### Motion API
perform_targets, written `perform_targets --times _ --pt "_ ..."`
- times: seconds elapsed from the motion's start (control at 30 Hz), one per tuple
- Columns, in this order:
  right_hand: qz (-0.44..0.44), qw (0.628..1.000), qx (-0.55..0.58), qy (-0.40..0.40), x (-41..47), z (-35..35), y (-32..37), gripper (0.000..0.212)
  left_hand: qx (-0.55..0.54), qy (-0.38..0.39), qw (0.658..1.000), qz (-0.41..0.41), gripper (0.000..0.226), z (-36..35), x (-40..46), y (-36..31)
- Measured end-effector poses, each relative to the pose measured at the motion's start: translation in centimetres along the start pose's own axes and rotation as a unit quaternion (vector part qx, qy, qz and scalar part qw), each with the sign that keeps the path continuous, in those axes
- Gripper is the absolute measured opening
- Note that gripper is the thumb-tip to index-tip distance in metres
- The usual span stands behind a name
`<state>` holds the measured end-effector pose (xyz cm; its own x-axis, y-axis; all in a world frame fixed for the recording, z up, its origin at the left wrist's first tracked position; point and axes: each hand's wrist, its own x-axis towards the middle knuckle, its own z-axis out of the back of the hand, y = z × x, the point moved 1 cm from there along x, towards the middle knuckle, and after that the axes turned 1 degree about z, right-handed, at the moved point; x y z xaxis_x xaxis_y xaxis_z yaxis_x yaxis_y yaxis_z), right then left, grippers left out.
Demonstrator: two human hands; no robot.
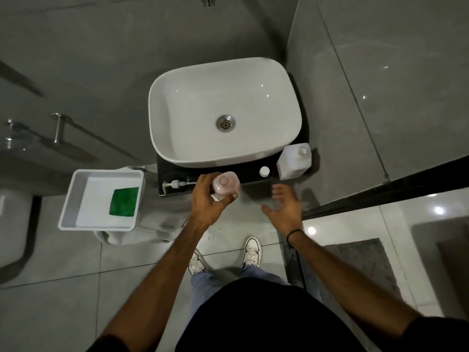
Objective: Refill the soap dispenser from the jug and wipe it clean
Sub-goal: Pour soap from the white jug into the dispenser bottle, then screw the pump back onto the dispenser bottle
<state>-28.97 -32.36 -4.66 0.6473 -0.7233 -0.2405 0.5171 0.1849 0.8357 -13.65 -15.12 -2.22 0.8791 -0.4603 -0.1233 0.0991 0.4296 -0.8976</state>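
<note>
— Is the sink (193,102) shiny?
— Yes, smooth and glossy white. Its drain (225,123) is shiny metal.
— And the jug (294,161)?
— Dull white plastic. The tray (76,199) is smooth plastic too, and the green cloth (123,201) looks rough.

The pale pink soap dispenser bottle (225,185) stood upright at the tabletop's front edge, neck open. Its pump head (175,184) lay flat to its left. The white jug (294,161) stood uncapped, its cap (264,171) beside it. A green cloth (124,201) lay in a white tray.
</note>
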Motion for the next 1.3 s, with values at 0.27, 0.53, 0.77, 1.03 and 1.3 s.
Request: perform_targets --times 0.27,0.53,0.77,1.03,1.3 --pt "0.202 0.96 0.008 0.193 1.0 -4.1 7.6 0.071 0.038 0.064 0.996 -0.048 0.061 3.4 -0.1 -1.1" --pt "0.197 0.961 0.001 0.195 0.2 -7.2 9.0 0.062 0.05 0.113 0.99 -0.069 0.067 7.2 0.6 -0.5" --pt "0.156 0.978 0.036 0.135 -1.6 -10.6 9.0 0.057 0.037 0.2 0.977 -0.07 0.084 10.9 2.4 1.2" --pt "0.072 0.994 0.053 0.067 -1.7 -14.1 7.2 0.057 0.278 0.148 0.948 -0.055 0.043 14.6 7.2 9.0" --pt "0.037 0.997 0.051 0.04 -1.9 -15.2 6.5 0.056 0.341 0.157 0.92 -0.111 0.028 13.0 9.2 11.4"
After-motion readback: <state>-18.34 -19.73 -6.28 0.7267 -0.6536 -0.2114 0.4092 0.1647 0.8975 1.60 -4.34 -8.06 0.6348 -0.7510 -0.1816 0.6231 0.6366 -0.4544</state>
